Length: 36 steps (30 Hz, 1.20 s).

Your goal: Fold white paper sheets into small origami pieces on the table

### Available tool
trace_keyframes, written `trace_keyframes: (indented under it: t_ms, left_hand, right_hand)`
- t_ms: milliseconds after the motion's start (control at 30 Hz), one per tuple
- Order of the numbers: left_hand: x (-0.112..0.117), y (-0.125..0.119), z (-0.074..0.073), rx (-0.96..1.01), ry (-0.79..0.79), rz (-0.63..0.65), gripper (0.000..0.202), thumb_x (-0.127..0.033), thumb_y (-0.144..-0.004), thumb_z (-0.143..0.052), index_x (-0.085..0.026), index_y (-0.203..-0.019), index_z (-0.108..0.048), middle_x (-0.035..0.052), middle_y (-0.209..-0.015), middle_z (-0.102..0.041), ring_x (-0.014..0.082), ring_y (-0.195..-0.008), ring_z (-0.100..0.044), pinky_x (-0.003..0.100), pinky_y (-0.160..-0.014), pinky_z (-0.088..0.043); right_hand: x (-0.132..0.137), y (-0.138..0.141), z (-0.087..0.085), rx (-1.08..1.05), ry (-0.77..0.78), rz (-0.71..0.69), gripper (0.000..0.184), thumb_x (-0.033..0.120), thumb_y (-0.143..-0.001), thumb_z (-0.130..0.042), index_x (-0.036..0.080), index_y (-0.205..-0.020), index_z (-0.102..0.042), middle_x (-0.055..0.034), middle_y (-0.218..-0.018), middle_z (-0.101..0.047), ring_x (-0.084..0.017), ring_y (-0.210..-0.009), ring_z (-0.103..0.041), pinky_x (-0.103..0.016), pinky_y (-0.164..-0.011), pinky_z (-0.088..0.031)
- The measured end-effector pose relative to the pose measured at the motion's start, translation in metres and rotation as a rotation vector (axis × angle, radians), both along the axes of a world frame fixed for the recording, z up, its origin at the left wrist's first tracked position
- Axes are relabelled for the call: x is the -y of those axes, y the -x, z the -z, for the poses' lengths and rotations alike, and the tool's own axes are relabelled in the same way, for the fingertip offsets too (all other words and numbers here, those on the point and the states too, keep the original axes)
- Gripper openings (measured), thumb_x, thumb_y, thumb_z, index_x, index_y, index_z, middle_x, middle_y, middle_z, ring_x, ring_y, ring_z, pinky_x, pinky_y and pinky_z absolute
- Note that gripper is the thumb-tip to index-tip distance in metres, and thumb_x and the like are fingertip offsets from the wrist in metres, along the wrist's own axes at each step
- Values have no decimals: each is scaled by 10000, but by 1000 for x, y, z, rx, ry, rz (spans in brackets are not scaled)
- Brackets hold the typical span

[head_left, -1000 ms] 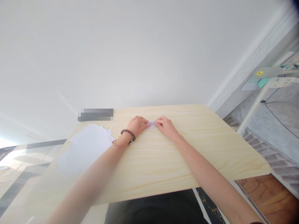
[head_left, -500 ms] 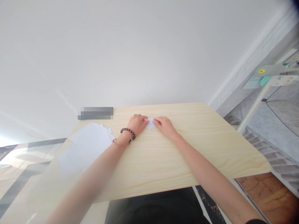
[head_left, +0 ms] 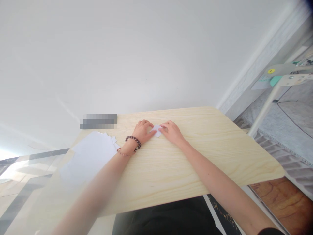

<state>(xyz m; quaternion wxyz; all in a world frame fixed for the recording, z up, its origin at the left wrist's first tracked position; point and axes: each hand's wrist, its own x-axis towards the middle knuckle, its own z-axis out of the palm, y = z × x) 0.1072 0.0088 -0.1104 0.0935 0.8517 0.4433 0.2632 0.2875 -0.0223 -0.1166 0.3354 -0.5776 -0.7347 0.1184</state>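
A small piece of folded white paper (head_left: 157, 131) lies between my two hands, toward the far side of the wooden table (head_left: 156, 173). My left hand (head_left: 144, 131) grips its left side between thumb and fingers; a beaded bracelet and a thin copper-coloured bangle circle that wrist. On the other side, my right hand (head_left: 172, 132) pinches the paper's right edge with thumb and forefinger. The fingertips cover parts of the paper, so its full outline is hidden.
Several loose white sheets (head_left: 90, 158) are spread on the table left of my left forearm. Behind them sits a dark, pixelated block (head_left: 99, 121) near the wall (head_left: 146, 58). A pale metal frame (head_left: 265, 107) stands beyond the table's right side.
The small paper now looks more diamond-shaped between my fingers, and my thumbs have shifted slightly on it. The whole view has tilted a little.
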Motion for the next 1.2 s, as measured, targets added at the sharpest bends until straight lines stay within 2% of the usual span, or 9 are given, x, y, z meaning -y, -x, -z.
trace_keyframes:
  t_ms: [200, 300, 433, 600, 700, 900, 1067, 1200]
  left_hand:
    - [-2, 1, 0, 7, 62, 21, 258, -424, -721, -520, -197, -835, -567, 40, -993, -562, 216, -965, -474, 375, -879, -346]
    - [-3, 1, 0, 23, 69, 26, 259, -418, -717, -523, -198, -848, -564, 32, -977, -577, 209, -959, -484, 367, -882, -349]
    - [-1, 0, -3, 64, 118, 23, 267, -412, -726, -511, -195, -875, -556, 31, -932, -597, 199, -934, -501, 347, -850, -376]
    - [4, 0, -9, 204, 254, 29, 367, -440, -722, -517, -190, -991, -519, 40, -955, -606, 180, -894, -540, 318, -809, -408]
    - [4, 1, -11, 257, 340, 51, 400, -439, -727, -517, -198, -1047, -517, 29, -896, -627, 164, -816, -564, 306, -775, -421]
    - [1, 6, -11, 353, 394, 117, 367, -409, -698, -570, -177, -982, -574, 21, -834, -630, 151, -801, -568, 281, -778, -420]
    - [2, 6, -14, 355, 455, 115, 410, -435, -680, -587, -199, -1015, -581, 12, -823, -639, 159, -802, -575, 286, -776, -419]
    - [5, 6, -16, 352, 534, 149, 349, -473, -693, -555, -185, -873, -639, 27, -899, -651, 176, -844, -574, 278, -770, -428]
  right_hand:
    - [-1, -2, -1, -34, -14, -29, 179, 322, -756, -527, 194, -847, -612, -25, -846, -568, -110, -689, -487, -248, -680, -378]
    - [0, -3, -3, -49, -20, -60, 158, 317, -771, -501, 192, -797, -593, -15, -817, -575, -100, -643, -473, -241, -649, -368]
    - [3, -3, -7, -119, 9, -106, 176, 335, -794, -459, 201, -824, -569, -2, -814, -596, -90, -600, -482, -234, -615, -369]
    - [5, -2, -11, -281, -3, -148, 199, 360, -792, -453, 198, -842, -556, -17, -865, -602, -102, -665, -533, -227, -597, -395]
    - [5, -1, -12, -357, 4, -175, 194, 359, -767, -484, 189, -829, -554, -35, -908, -594, -108, -700, -546, -231, -609, -418]
    - [5, -1, -12, -397, 91, -125, 289, 373, -729, -529, 178, -943, -541, -41, -868, -613, -100, -640, -544, -241, -600, -435]
    - [6, 0, -13, -350, 98, -150, 239, 364, -760, -491, 169, -846, -600, -38, -814, -639, -115, -697, -562, -247, -645, -432]
    - [7, 0, -13, -355, 80, -170, 238, 376, -754, -500, 168, -811, -600, -25, -765, -636, -110, -655, -548, -239, -614, -422]
